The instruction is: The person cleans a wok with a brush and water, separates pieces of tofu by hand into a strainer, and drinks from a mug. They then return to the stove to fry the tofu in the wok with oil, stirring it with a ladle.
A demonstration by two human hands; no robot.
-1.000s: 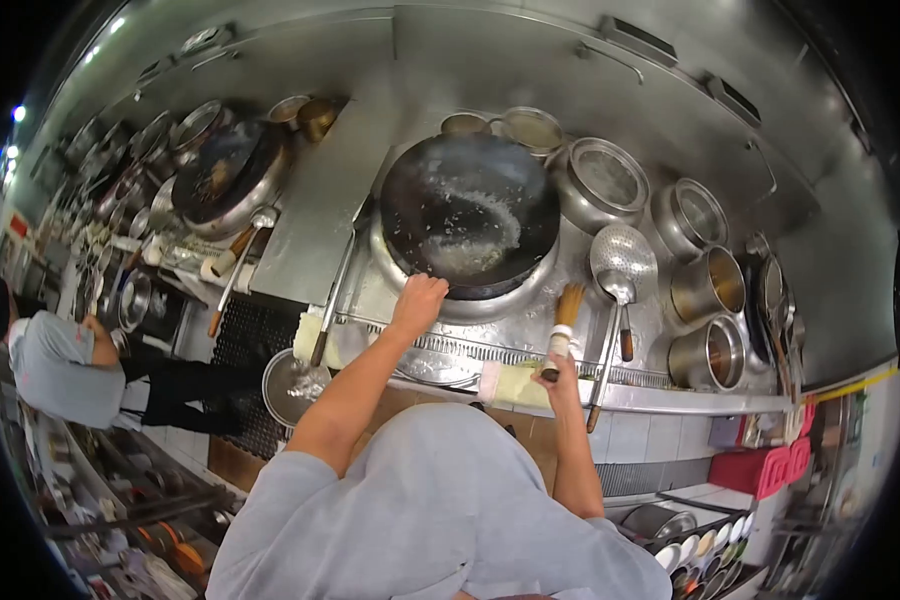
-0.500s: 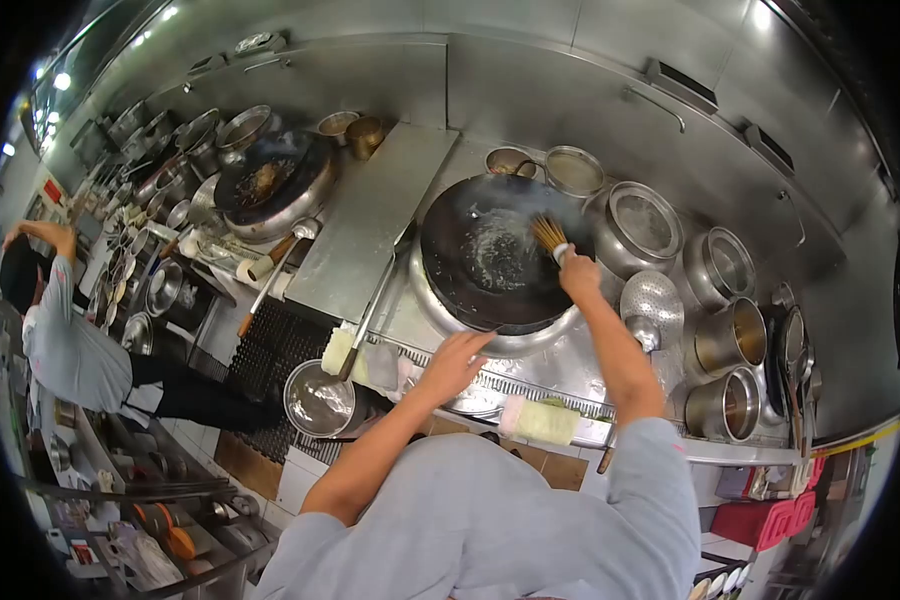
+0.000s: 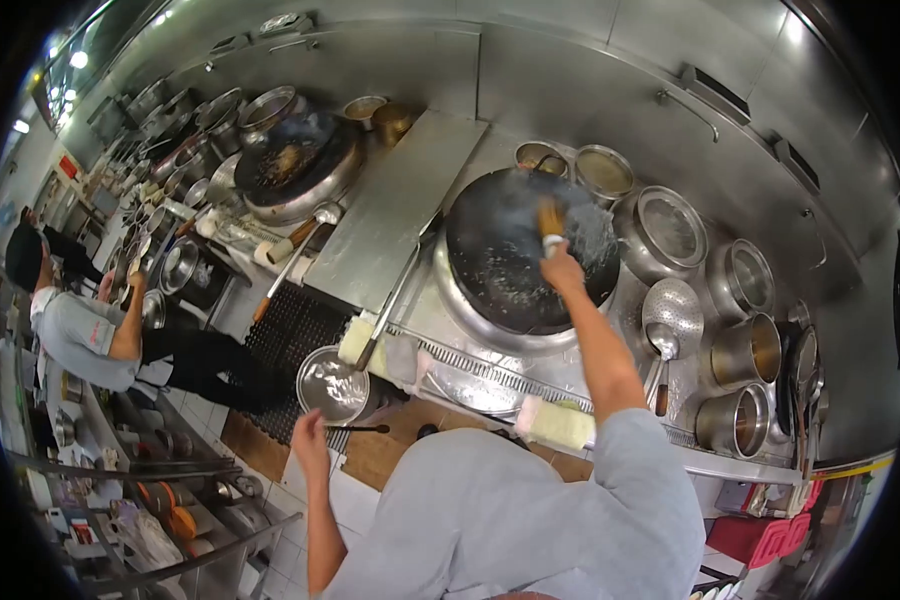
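Observation:
My right hand (image 3: 562, 268) is closed round the white-bound handle of a bamboo brush (image 3: 550, 218), whose blurred bristles are over the large black wok (image 3: 515, 265). Water and white specks lie inside the wok, and steam rises from it. My left hand (image 3: 310, 432) is away from the stove, just below the round metal pot (image 3: 333, 385); its fingers look bent together, but what they hold, if anything, cannot be made out. A long-handled ladle (image 3: 400, 290) leans beside the wok on its left.
A perforated skimmer (image 3: 672, 318) rests right of the wok, near metal pots (image 3: 745, 350). Folded cloths (image 3: 555, 424) lie on the stove's front edge. A second wok (image 3: 288, 165) stands at the back left. A co-worker (image 3: 90, 335) stands at the left.
My left hand has moved from the wok's front edge down and left, beside the metal pot. The brush has shifted within the wok. The co-worker's raised arms have come down, and the view has shifted slightly.

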